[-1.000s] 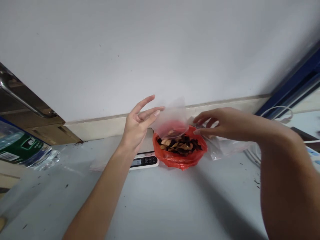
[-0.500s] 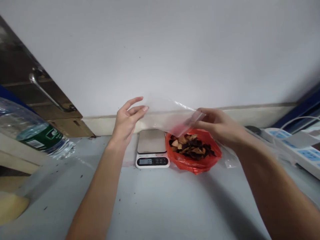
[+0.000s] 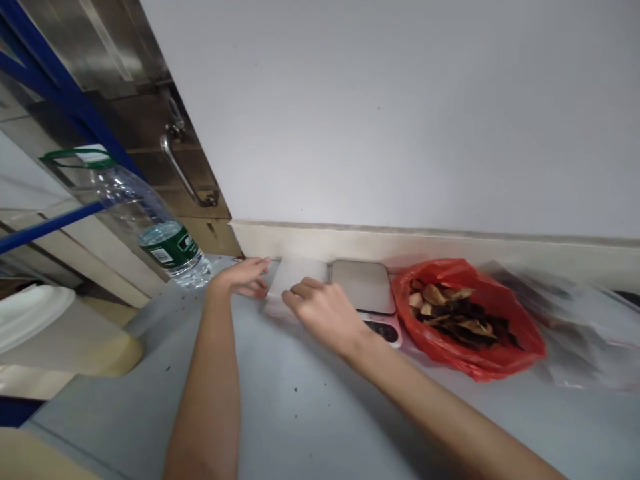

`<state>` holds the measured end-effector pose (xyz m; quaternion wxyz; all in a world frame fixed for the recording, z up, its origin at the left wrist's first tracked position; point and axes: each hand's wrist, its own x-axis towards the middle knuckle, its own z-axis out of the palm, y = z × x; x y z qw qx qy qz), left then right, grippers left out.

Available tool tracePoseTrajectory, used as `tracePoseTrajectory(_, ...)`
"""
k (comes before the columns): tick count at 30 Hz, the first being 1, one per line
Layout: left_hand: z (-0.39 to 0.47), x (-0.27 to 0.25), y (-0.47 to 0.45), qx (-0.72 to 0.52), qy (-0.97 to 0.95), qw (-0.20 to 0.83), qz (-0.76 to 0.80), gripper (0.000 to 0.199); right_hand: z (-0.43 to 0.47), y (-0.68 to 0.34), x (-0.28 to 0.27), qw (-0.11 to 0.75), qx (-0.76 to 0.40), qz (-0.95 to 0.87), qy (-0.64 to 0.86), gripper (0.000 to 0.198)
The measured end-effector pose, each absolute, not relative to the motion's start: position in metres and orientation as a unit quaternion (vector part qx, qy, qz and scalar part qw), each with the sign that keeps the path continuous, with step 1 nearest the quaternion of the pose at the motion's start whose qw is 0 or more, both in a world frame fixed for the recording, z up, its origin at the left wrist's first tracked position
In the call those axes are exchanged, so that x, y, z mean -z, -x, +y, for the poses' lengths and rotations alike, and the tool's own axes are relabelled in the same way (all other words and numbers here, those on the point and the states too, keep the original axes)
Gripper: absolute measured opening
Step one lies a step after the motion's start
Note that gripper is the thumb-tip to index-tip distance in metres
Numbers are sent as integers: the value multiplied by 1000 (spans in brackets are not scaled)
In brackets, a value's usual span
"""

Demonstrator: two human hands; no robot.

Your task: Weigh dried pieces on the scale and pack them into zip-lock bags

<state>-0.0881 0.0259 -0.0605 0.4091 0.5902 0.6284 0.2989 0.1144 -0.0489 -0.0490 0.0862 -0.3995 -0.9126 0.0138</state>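
Note:
A clear plastic bag lies low over the table, left of the digital kitchen scale. My right hand has its fingers curled down on the bag's near right part, pinching it, and covers part of the scale's front. My left hand is at the bag's left side with fingers apart; whether it touches the film I cannot tell. Right of the scale, an open red plastic bag holds dried brown and dark slices.
A large water bottle with a green label stands to the left, near a whitish tub. More clear plastic bags lie right of the red bag. A white wall rises behind the table.
The view has swung left. Both hands have come down with the clear plastic bag, from above the scale to the table left of it.

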Motion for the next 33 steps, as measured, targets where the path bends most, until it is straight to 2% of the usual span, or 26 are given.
tracePoseTrajectory(2,24,63,90,-227,-580,444,644,38,-48,-99,59,37,-57,-915,397,28)
tracePoseTrajectory(5,28,65,91,-154,-586,457,651,35,-47,-90,73,13,-91,-910,405,27)
tracePoseTrajectory(13,43,66,61,-122,-733,352,569,19,-55,-98,85,-1,-97,-897,431,41)
tracePoseTrajectory(18,41,81,35,-60,-777,292,554,43,-59,-103,82,-22,-72,-915,397,46)
tracePoseTrajectory(21,40,87,27,-29,-786,252,563,59,-64,-114,75,-31,-92,-922,374,39)
tracePoseTrajectory(24,40,80,21,-8,-795,223,565,69,-72,-139,64,-5,-145,-923,357,29)
tracePoseTrajectory(26,38,70,17,-4,-801,207,561,69,-77,-165,53,43,-174,-918,355,28)
tracePoseTrajectory(31,27,34,-10,-68,-825,162,536,50,-87,-242,18,146,-228,-874,404,26)
tracePoseTrajectory(33,19,22,-31,-152,-850,161,478,42,-89,-274,3,180,-226,-832,473,28)
